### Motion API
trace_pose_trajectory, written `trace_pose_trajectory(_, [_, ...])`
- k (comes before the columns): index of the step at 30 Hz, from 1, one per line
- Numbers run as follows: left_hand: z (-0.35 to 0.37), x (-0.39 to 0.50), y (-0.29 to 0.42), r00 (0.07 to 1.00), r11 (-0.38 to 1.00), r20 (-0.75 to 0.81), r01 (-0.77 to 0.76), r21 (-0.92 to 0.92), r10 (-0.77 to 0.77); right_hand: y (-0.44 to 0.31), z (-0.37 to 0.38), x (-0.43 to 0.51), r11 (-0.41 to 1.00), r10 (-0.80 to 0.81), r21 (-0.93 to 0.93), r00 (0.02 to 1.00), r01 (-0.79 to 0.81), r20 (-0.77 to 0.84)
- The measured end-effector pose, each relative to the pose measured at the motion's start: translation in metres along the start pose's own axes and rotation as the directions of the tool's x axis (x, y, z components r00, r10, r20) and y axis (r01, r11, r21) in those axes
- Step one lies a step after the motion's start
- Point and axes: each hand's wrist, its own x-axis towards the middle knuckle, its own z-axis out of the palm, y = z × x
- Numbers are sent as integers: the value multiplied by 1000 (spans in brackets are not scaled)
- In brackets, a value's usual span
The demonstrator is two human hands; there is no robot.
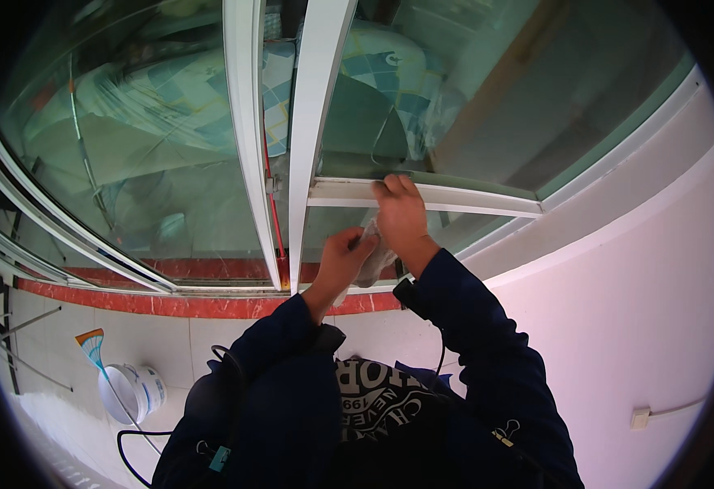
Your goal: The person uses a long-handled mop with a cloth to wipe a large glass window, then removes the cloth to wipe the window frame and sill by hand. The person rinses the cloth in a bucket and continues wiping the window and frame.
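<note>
My left hand (343,253) is closed on a crumpled, see-through sheet that looks like thin plastic (378,263). The sheet hangs down between my two wrists. Just above it, my right hand (402,211) is bent over the white crossbar (467,198) of a framed glass door or window. Its fingertips reach the lower edge of the upper glass pane (485,128). Whatever lies under those fingers is hidden. Left of my hands stands the white upright (317,91) of the same frame.
A sliding glass panel (179,183) is at left, above a red stone sill (210,307). Patterned bedding (192,91) shows through the glass. A white bucket (152,391) and a blue-orange broom-like tool (92,348) are on the tiled floor. A pale wall (607,324) rises at right.
</note>
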Motion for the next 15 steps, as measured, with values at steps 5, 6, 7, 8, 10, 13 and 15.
trace_pose_trajectory(5, [25,3,-7,998,997,49,-52,62,49,28,-23,-30,884,402,235,913,-405,62])
trace_pose_trajectory(6, [29,3,-7,996,989,51,-82,121,77,32,-29,-40,692,524,503,840,-518,145])
trace_pose_trajectory(7, [32,0,-7,992,986,49,-118,116,113,36,-33,-50,386,631,685,719,-618,292])
trace_pose_trajectory(8, [32,-5,-6,992,987,51,-122,107,117,37,-35,-58,134,654,823,674,-551,344])
trace_pose_trajectory(10, [28,-17,-1,993,968,43,-119,222,112,38,-39,-70,-60,637,877,658,-476,401])
trace_pose_trajectory(13, [25,-21,12,871,755,31,-442,484,490,35,-42,-82,-135,603,851,640,-507,476])
trace_pose_trajectory(15, [26,-20,22,868,783,-13,-441,439,496,32,-46,-86,-127,547,784,617,-607,566])
